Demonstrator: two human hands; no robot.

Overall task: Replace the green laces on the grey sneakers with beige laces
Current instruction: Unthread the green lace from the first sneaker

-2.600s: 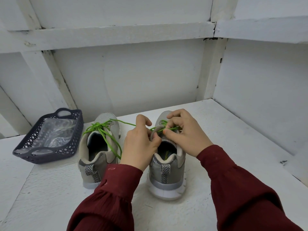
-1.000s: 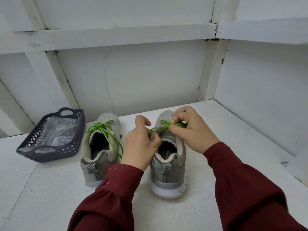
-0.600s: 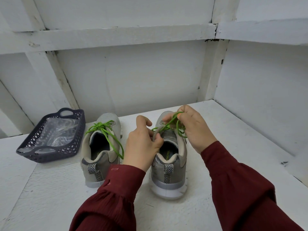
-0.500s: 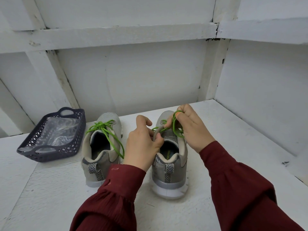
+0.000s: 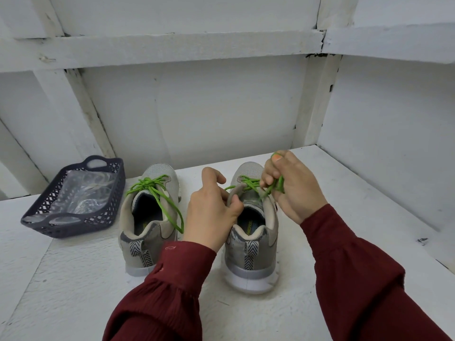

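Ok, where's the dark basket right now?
Head view, far left: the dark basket sits on the white surface, just left of the tied left sneaker, apart from it.

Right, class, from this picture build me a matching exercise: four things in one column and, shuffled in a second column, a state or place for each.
Column one:
1. left sneaker
2. right sneaker
3. basket
4. right hand

Column two:
A. grips the bunched green lace
B. wears a knotted green lace
C. holds clear plastic
D. has its tongue pinched by the left hand

Pairs: 1-B, 2-D, 3-C, 4-A.
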